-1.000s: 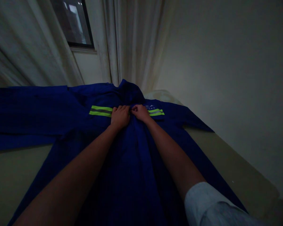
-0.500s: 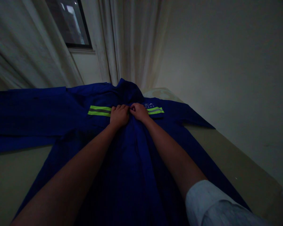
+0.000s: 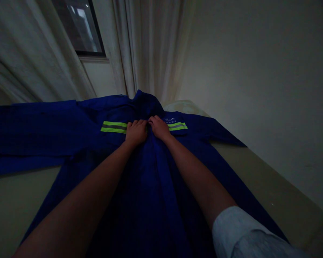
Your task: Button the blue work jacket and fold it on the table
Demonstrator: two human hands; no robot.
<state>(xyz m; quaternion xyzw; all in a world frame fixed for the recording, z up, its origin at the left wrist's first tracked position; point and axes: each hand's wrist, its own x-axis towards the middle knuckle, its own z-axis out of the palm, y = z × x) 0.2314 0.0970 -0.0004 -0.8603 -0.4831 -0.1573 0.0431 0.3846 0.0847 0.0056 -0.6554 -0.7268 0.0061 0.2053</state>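
Observation:
A dark blue work jacket (image 3: 156, 172) lies spread on its back, collar away from me and sleeves out to both sides. Yellow-green reflective strips cross its chest, and small white print shows above the right one. At the front placket, between the strips, my left hand (image 3: 136, 132) is closed on the cloth with its fingers curled. My right hand (image 3: 158, 127) pinches the placket edge right beside it, thumb and fingers together. Whatever small fastening lies between the fingertips is hidden.
The jacket rests on a pale, flat bed-like surface (image 3: 269, 193). Beyond it hang light curtains (image 3: 153, 46) with a dark window (image 3: 83, 28) between them. A plain wall (image 3: 258, 71) runs along the right side.
My right hand has shifted very slightly upward at the placket. My left hand keeps its place, and the jacket lies the same.

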